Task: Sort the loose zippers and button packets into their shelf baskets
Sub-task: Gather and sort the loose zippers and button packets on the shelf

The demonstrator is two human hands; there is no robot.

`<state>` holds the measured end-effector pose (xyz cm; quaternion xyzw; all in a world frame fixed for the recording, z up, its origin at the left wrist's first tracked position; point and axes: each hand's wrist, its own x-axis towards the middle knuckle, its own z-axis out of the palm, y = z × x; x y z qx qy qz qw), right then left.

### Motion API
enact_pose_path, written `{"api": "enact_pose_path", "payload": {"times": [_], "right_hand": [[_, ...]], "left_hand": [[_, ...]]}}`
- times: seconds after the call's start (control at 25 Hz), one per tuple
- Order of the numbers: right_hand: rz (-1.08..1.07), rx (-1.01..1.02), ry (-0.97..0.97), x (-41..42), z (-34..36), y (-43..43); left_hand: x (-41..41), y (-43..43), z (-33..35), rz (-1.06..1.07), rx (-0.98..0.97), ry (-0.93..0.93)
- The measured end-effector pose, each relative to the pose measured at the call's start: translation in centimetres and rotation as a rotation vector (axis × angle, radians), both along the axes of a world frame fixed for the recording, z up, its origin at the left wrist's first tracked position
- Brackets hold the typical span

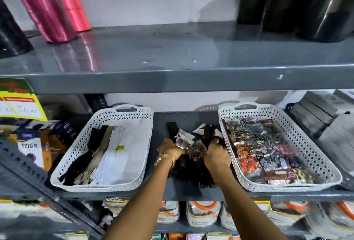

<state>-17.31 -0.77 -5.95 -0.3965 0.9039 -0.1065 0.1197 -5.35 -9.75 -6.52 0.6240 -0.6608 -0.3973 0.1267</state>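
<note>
Both hands work the loose pile [191, 155] between two white perforated plastic baskets on the grey metal shelf [172, 82]. Left hand [169, 150] pinches crinkly clear button packets [188, 141]; right hand [217, 156] closes on black zippers. Left basket [65, 165] holds long flat zippers, right basket [323, 157] glossy packets, so each kind goes sideways.

2 white baskets [147, 124] [287, 124], 2 pink rolls [41, 6] [73, 0], 2 hands [170, 150] [218, 156]
</note>
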Motion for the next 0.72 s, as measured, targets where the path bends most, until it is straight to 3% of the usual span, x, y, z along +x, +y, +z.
{"api": "enact_pose_path", "payload": {"times": [0.16,0.28,0.52,0.72], "right_hand": [[-0.002,-0.093,-0.248,-0.7,0.9,-0.2],[-0.017,-0.17,-0.366,-1.2,0.8,0.0],[0.029,-0.322,-0.367,-1.5,2.0,0.0],[0.031,-0.481,-0.505,-1.6,3.7,0.1]], "left_hand": [[0.1,-0.2,1.1,0.03,0.089,0.129],[-0.1,0.2,1.6,0.034,0.052,0.202],[0.8,-0.1,2.9,0.104,0.003,0.298],[2.0,0.6,5.4,0.194,-0.082,0.654]]}}
